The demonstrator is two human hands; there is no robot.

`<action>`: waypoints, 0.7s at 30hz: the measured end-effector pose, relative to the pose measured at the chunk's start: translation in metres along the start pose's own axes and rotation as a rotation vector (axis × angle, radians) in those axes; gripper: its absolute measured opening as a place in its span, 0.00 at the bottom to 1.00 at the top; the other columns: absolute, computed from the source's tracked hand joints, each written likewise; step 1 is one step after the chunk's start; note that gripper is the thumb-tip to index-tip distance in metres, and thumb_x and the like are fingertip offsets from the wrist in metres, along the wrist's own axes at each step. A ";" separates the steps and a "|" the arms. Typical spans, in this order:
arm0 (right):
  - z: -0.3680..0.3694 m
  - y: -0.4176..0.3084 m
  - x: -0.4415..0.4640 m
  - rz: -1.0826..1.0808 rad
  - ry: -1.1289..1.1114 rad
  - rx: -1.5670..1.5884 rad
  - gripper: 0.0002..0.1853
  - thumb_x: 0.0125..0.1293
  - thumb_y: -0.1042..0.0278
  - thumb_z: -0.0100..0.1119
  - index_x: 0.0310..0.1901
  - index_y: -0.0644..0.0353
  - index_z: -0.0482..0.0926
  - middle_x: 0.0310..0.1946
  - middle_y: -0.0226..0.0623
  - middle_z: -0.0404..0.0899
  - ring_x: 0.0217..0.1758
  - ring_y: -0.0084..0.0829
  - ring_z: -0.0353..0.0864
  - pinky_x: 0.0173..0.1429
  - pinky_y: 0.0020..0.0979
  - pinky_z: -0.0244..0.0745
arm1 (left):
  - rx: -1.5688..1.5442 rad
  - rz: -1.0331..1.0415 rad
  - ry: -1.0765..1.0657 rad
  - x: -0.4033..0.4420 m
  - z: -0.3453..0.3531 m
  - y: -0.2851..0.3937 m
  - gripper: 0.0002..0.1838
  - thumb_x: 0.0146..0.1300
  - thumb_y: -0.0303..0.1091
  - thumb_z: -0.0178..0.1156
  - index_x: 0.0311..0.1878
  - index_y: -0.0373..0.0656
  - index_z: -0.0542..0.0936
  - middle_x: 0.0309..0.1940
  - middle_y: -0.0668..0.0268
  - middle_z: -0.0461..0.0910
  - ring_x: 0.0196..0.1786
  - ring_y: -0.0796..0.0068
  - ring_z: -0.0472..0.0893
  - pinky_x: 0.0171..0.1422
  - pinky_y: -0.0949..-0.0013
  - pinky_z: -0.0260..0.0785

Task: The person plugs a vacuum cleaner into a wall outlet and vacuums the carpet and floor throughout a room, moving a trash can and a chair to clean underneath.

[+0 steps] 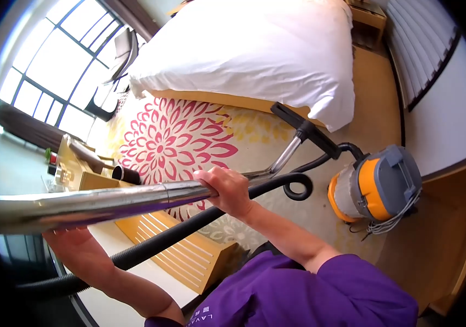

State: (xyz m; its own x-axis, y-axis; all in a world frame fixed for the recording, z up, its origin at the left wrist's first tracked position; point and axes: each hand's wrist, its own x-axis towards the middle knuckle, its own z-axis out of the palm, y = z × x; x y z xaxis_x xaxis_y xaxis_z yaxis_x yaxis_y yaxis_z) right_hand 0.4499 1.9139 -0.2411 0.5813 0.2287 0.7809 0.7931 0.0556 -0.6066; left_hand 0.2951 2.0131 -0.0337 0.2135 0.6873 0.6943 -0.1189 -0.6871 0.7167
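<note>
Vacuum wand (129, 204) is off the foot of the bed (254, 49), floor head (305, 131) by the bed's foot corner. Hands apart: right hand (226, 188) clamped on wand, nearer the bed; left hand (74, 242) under it, farther off, can't tell if closed. Canister (376, 185) also past that corner.

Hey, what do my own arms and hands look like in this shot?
Your left hand and right hand are bare, with no gloves, and no watch or bracelet shows at either wrist. Both forearms are uncovered. Your purple top has a short right sleeve without visible markings; small white lettering shows on the front.
</note>
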 end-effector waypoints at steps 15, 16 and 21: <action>-0.054 -0.017 -0.030 0.153 -0.299 -0.070 0.38 0.42 0.74 0.67 0.59 0.44 0.64 0.45 0.31 0.67 0.50 0.34 0.68 0.50 0.38 0.60 | -1.191 -0.040 -0.908 0.034 0.020 -0.012 0.12 0.47 0.35 0.65 0.28 0.49 0.70 0.17 0.67 0.75 0.17 0.80 0.75 0.38 0.76 0.73; -0.058 -0.016 -0.034 0.131 -0.314 -0.115 0.38 0.43 0.75 0.67 0.58 0.44 0.64 0.45 0.30 0.68 0.50 0.33 0.69 0.50 0.37 0.60 | -1.225 -0.034 -0.946 0.036 0.023 -0.013 0.13 0.45 0.35 0.67 0.27 0.49 0.70 0.17 0.66 0.76 0.17 0.79 0.76 0.38 0.77 0.74; -0.053 -0.023 -0.068 0.250 -0.219 -0.098 0.35 0.45 0.78 0.64 0.57 0.44 0.64 0.43 0.28 0.71 0.46 0.33 0.72 0.49 0.39 0.59 | -1.343 -0.206 -1.057 0.036 0.047 0.006 0.13 0.45 0.32 0.66 0.30 0.48 0.70 0.16 0.67 0.73 0.16 0.79 0.74 0.38 0.76 0.72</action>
State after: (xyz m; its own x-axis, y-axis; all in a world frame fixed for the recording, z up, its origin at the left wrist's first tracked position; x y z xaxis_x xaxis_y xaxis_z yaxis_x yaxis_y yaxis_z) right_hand 0.4013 1.8454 -0.2725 0.7151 0.4273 0.5532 0.6512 -0.1198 -0.7494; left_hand 0.3476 2.0222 -0.0076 0.7586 -0.0878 0.6456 -0.5568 0.4271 0.7124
